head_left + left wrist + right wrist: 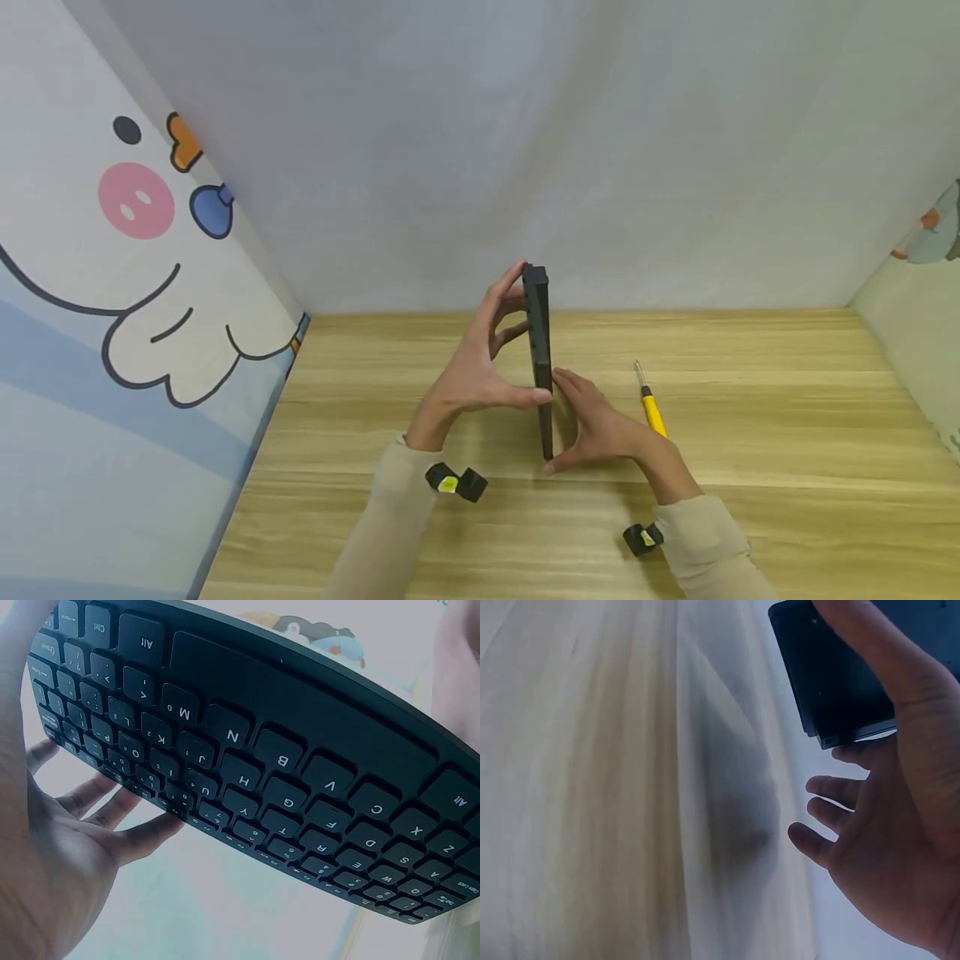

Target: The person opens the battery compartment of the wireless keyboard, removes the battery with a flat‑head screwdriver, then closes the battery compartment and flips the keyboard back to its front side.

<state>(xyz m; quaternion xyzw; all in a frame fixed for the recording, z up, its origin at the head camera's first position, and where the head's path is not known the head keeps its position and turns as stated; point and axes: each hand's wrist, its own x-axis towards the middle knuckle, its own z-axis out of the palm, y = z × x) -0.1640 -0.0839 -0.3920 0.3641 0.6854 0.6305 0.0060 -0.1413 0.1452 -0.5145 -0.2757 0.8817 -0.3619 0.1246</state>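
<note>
A black keyboard (537,333) is held up on its edge above the table, seen nearly side-on in the head view. Its keys face the left hand, as the left wrist view of the keyboard (255,769) shows. My left hand (480,367) grips it, thumb on the near long edge and fingers at the far one. Lower down, my right hand (600,429) holds the keyboard's bottom end between thumb and index finger. In the right wrist view, the other fingers of the right hand (907,817) stick out past the dark underside (832,682).
A screwdriver (652,412) with a yellow handle lies on the wooden table (787,417), right of the right hand and partly behind its wrist. A pale wall (585,150) rises at the back. The left side wall (75,375) carries a cartoon print.
</note>
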